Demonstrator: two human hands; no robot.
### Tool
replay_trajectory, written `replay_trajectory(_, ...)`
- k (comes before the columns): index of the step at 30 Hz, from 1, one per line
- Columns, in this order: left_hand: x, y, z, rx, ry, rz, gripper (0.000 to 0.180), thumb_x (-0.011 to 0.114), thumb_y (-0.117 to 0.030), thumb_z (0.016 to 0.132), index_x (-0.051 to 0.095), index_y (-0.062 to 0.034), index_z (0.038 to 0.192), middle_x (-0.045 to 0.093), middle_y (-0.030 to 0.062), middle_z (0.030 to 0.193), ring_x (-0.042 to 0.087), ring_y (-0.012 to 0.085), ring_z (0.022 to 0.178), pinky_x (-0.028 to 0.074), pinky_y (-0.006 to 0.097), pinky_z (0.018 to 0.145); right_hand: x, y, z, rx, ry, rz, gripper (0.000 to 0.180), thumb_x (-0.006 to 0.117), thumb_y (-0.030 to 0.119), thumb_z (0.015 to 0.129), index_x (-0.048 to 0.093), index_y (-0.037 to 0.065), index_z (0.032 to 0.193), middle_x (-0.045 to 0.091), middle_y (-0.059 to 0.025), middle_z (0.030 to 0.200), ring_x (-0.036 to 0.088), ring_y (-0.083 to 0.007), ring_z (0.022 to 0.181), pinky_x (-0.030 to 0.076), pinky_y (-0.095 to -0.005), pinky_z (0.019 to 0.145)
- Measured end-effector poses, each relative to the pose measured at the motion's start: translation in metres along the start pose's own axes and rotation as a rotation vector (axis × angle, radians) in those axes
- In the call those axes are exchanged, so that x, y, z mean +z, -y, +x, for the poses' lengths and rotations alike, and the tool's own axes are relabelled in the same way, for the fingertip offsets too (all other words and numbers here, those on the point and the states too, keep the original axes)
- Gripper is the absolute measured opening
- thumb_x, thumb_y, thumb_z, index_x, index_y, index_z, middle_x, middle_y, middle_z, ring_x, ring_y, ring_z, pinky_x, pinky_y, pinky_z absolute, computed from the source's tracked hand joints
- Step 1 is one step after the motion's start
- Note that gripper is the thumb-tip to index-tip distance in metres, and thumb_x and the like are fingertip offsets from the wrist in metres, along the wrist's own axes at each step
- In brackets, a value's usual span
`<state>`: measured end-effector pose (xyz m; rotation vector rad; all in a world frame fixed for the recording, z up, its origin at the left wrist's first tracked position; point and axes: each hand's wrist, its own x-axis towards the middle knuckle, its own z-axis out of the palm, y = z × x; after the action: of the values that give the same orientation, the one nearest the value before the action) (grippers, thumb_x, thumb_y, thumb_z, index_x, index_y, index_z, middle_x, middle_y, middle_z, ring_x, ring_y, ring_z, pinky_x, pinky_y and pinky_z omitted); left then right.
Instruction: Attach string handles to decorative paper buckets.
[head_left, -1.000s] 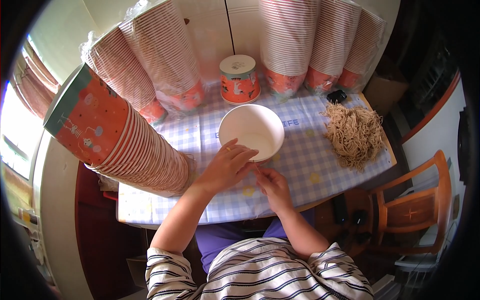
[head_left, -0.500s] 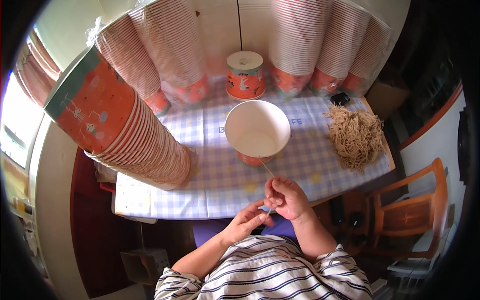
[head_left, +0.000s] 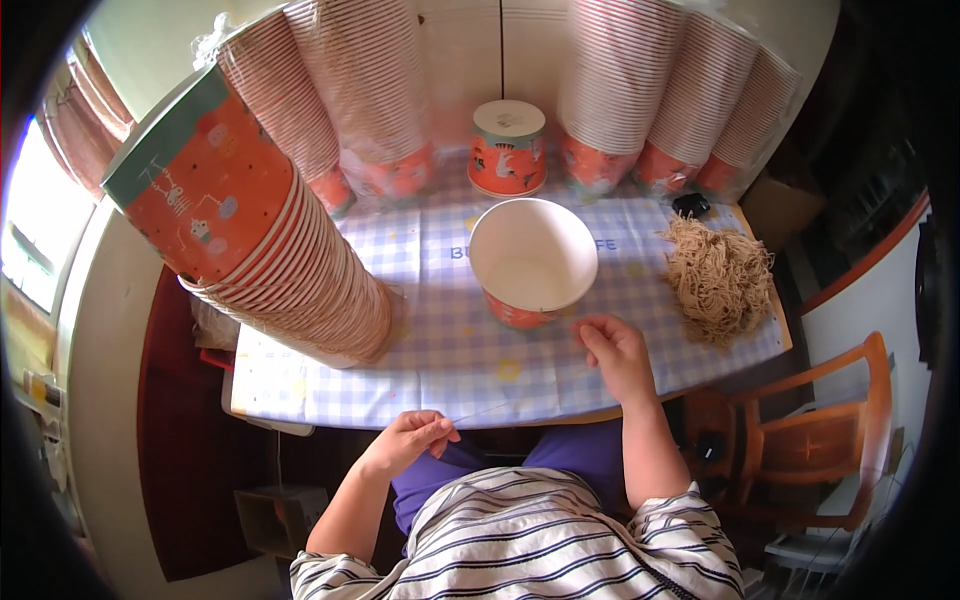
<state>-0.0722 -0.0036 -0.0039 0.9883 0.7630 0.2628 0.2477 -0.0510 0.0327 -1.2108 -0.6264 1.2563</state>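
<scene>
An open orange paper cup with a white inside stands on the checked tablecloth. My right hand rests just right of it, pinching the end of a thin string. The string runs down left to my left hand, which pinches its other end at the table's near edge, over my lap. A heap of tan strings lies at the right of the table.
A long leaning stack of orange cups fills the left of the table. More wrapped cup stacks lean on the back wall. A lidded orange cup stands behind. A wooden chair is at the right.
My hands have drawn apart from in front of my chest. The right went up beside the cup, the left down left, and the string now stretches between them.
</scene>
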Motion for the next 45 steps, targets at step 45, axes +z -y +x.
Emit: replay_trajectory(45,0.047,-0.03,0.029,-0.02,0.071,-0.1,0.037,0.041,-0.029,0.097,0.064,-0.0007,0.1,0.062,0.0059,0.082,0.055,0.0104,0.071,0.045,0.023,0.068,0.037,0.005,-0.035,-0.308,0.403,-0.56,0.008,0.063,0.01,0.088,0.064,0.002,0.089,0.061,-0.0022,0.074,0.055,-0.0092,0.065,0.045,-0.0224,0.06)
